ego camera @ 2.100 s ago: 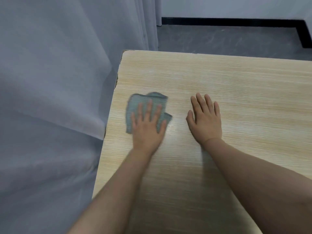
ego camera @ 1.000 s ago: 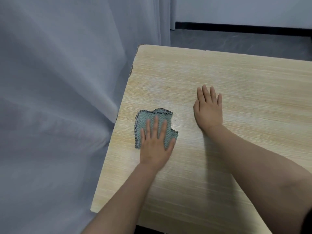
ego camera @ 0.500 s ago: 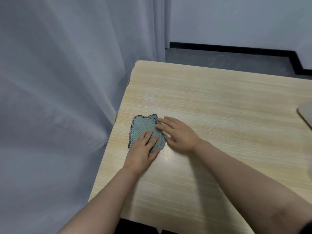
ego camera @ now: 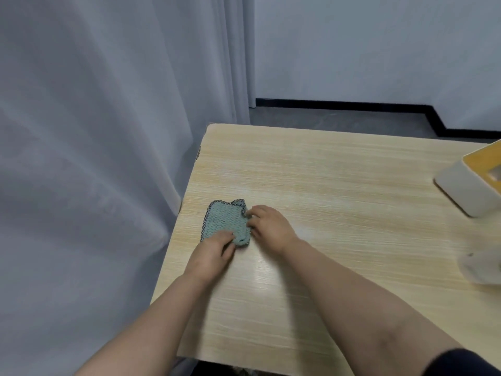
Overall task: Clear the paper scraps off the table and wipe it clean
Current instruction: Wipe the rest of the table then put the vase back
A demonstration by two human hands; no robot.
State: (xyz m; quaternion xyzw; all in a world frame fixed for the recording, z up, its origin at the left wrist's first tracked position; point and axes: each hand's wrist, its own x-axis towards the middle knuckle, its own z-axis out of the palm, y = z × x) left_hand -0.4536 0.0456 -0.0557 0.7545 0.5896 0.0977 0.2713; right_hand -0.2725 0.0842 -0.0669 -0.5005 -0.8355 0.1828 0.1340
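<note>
Two hands, left hand [ego camera: 212, 253] and right hand [ego camera: 267, 226], fingers pinching green cloth [ego camera: 225, 222], pale wooden table [ego camera: 339, 185] (grey curtain [ego camera: 95, 131] beside)

A grey curtain [ego camera: 108, 158] hangs along the left. At the far right edge sits a white box with a yellow-orange top [ego camera: 471, 183], partly cut off. A pale, blurred object [ego camera: 479, 267] lies nearer, on the right. A black skirting board [ego camera: 339, 104] runs along the far wall.

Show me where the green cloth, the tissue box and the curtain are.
green cloth [ego camera: 224, 223]: head view, middle of its knitted face.
tissue box [ego camera: 461, 185]: head view, pale side wall.
curtain [ego camera: 95, 158]: head view, broad fold left of the table.
</note>
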